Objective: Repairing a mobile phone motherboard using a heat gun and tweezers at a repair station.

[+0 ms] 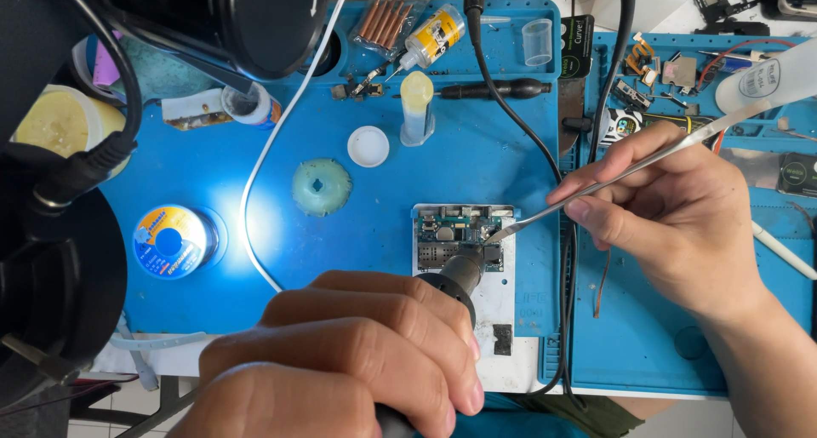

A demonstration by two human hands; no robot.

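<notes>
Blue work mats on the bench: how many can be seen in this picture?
2. One blue work mat lies on the left, under the phone circuit board. The second blue work mat lies to the right, under the right hand. Others may be hidden.

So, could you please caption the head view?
Left hand aims a hot-air nozzle at a board; right hand probes with tweezers.

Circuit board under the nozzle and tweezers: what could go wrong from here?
The hot-air nozzle in the left hand sits close over the circuit board, so neighbouring parts may overheat. The tweezers in the right hand could slip and knock small components. The black cable runs close beside the board.
</notes>
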